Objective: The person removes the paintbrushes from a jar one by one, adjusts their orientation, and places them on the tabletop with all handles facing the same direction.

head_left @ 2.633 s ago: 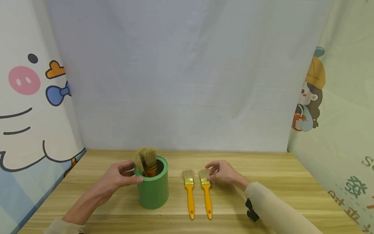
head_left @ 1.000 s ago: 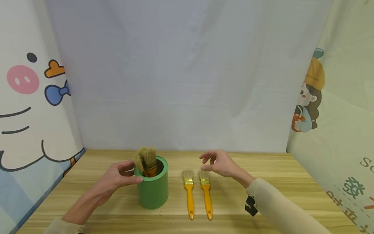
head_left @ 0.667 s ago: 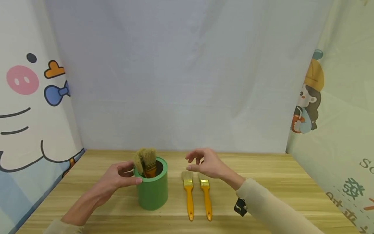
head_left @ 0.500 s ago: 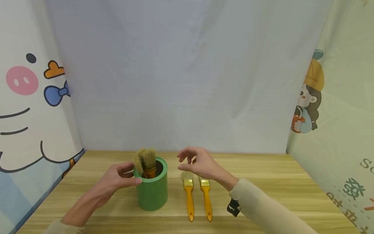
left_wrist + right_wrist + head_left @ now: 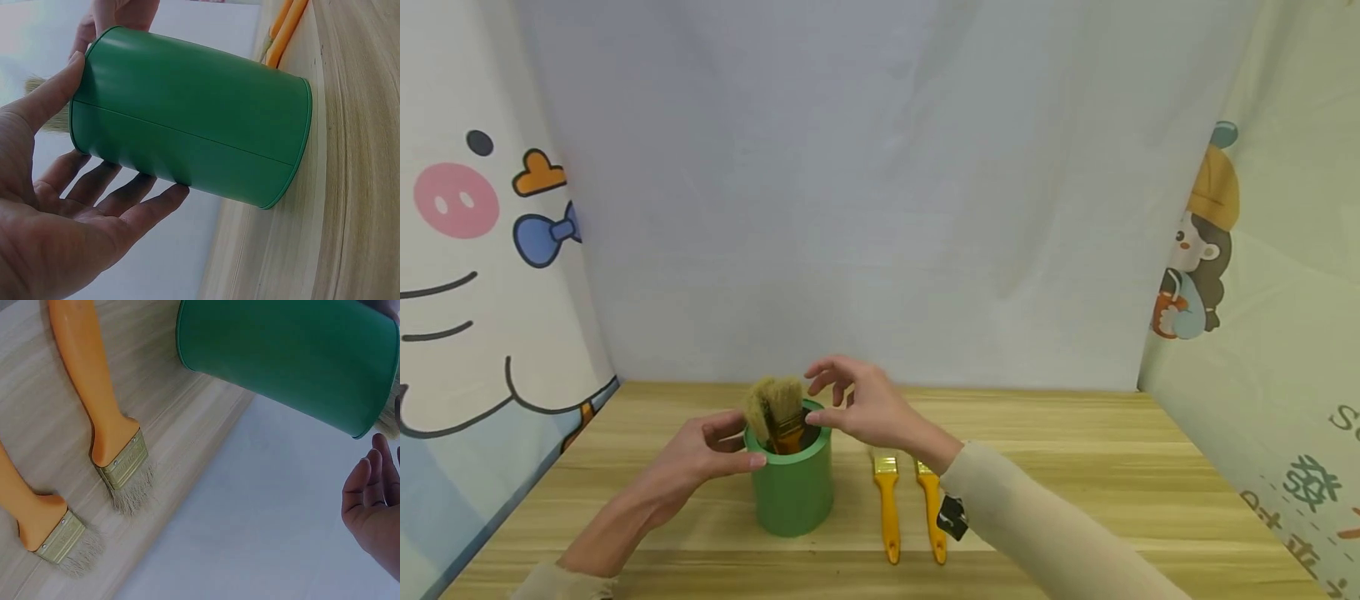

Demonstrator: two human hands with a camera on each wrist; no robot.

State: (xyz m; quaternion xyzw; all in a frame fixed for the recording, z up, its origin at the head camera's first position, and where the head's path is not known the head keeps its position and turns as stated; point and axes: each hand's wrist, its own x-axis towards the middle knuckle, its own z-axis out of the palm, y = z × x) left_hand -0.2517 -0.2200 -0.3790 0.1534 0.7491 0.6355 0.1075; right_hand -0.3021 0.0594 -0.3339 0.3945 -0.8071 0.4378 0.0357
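Observation:
A green can (image 5: 793, 496) stands upright on the wooden table, bristle ends of paintbrushes (image 5: 786, 402) sticking out of its mouth. My left hand (image 5: 696, 450) holds the can from the left, thumb at the rim; the left wrist view has its fingers along the can's side (image 5: 187, 106). Over the can's right rim hovers my right hand (image 5: 865, 404), fingers bent and parted, the thumb tip close to a brush in the can. Whether it touches that brush I cannot tell. Two yellow-handled paintbrushes lie right of the can, one (image 5: 887, 508) nearer it, the other (image 5: 932, 508) partly behind my right wrist.
The wooden table (image 5: 1060, 467) ends at a plain pale cloth (image 5: 880, 208) behind. Printed cloths hang at both sides, with a cartoon pig snout (image 5: 456, 200) on the left and a cartoon figure (image 5: 1198, 242) on the right.
My right hand has moved left from the rightmost lying brush, past the other, to the can's mouth. My left hand has stayed on the can. Both lying brushes stay in place.

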